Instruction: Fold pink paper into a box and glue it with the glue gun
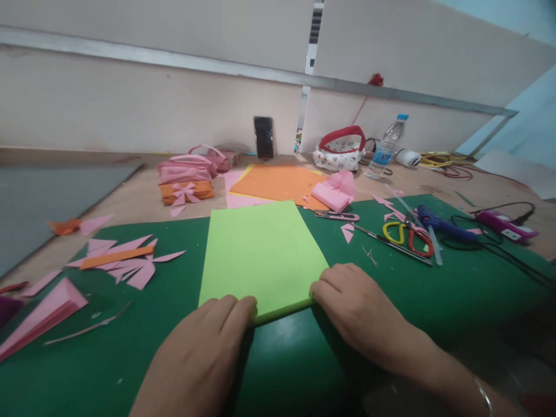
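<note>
A lime-green sheet, of paper or felt, lies flat on the green cutting mat in front of me. Its near edge shows a thin, darker green fold or thickness. My left hand pinches the near left corner, with the fingers curled over the edge. At the near right corner, my right hand grips the sheet the same way, thumb hidden underneath. Just past the sheet's far edge lie orange sheets and small pink-handled thread snips.
To the left are pink scraps and a folded pink piece. On the right lie scissors, a blue glue gun and a purple power strip with cables. A water bottle, pouch and phone stand along the back.
</note>
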A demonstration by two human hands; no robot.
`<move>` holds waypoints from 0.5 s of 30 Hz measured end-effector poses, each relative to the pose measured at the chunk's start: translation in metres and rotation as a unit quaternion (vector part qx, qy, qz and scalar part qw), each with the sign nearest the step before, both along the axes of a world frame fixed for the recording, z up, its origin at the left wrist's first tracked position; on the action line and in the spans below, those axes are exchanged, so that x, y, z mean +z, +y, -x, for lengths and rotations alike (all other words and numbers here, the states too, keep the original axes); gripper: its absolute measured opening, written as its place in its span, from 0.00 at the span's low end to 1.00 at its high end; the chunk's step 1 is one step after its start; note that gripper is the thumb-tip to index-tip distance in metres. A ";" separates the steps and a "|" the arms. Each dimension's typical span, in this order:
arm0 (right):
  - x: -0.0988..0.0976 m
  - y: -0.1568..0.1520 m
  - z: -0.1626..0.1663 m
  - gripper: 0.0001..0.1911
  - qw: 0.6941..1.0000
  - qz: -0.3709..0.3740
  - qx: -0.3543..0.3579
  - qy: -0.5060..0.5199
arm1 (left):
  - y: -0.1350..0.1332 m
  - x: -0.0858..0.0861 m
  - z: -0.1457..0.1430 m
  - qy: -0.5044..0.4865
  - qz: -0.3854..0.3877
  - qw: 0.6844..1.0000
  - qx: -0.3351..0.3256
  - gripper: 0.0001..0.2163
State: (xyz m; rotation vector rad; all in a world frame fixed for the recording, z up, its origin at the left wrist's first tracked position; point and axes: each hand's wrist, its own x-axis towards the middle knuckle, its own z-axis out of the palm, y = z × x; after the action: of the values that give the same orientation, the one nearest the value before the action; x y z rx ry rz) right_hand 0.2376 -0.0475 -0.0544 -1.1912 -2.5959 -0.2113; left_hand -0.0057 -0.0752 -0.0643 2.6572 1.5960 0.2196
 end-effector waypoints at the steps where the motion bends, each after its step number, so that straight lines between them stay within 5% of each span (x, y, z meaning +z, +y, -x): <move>1: -0.001 0.002 0.000 0.11 1.000 0.005 -0.017 -0.004 | 0.001 0.000 0.000 -0.011 0.006 1.000 0.010 0.12; 15: -0.008 0.006 0.004 0.09 0.997 -0.012 -0.072 0.012 | 0.010 0.014 -0.006 -0.041 0.127 0.982 0.132 0.15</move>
State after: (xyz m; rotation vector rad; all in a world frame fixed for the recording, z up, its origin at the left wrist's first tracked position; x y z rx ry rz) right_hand 0.2340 -0.0416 -0.0622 -1.3636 -2.4826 -0.2561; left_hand 0.0005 -0.0657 -0.0503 2.2190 1.8101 0.1197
